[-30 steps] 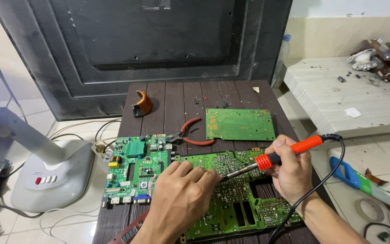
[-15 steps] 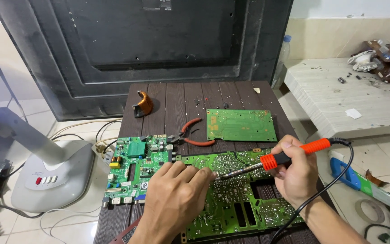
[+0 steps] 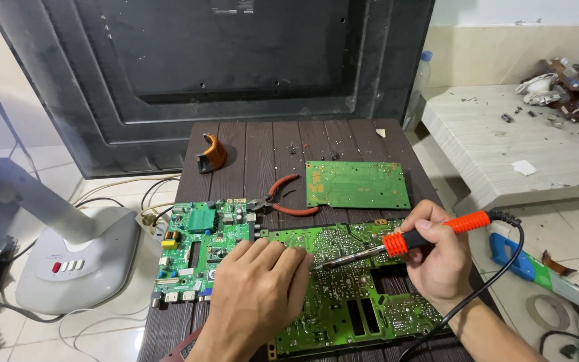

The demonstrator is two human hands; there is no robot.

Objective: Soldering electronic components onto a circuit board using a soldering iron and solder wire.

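Orange-handled soldering iron (image 3: 430, 233) gripped in right hand (image 3: 440, 258), over green circuit board (image 3: 343, 295).
Tip hidden behind left hand (image 3: 256, 295), fingers curled flat, holding nothing discernible.

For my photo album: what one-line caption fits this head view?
Right hand holds an orange-handled soldering iron to a green circuit board; left hand rests on it.
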